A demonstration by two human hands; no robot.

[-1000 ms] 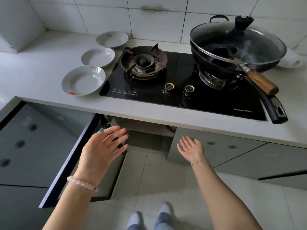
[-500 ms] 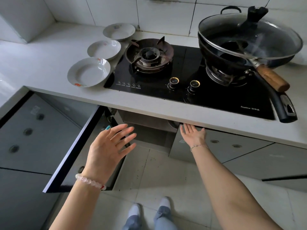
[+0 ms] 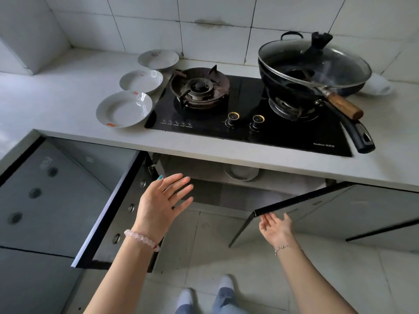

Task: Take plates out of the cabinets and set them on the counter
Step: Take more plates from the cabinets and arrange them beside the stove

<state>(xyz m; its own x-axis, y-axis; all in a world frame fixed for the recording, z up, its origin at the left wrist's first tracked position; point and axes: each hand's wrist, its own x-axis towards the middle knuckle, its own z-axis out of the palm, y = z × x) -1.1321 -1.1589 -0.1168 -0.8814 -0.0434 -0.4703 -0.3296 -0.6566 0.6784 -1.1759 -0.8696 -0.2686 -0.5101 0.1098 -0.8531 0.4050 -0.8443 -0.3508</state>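
Plates [image 3: 123, 109]: three in row on counter [image 3: 56, 94], left of stove [image 3: 244, 91]. One more dish [image 3: 241, 173] inside cabinet [image 3: 210, 191], on shelf under counter lip, partly hidden.

Right hand [image 3: 274, 225]: fingers straight, empty, at edge of half-open door [image 3: 317, 209]; contact unclear.

Left hand [image 3: 163, 200]: spread, empty, before opening.

Step, likely: opening door to reach dish.

Next: swing door wide, reach in low, lift dish by rim clear of lip, set beside row.
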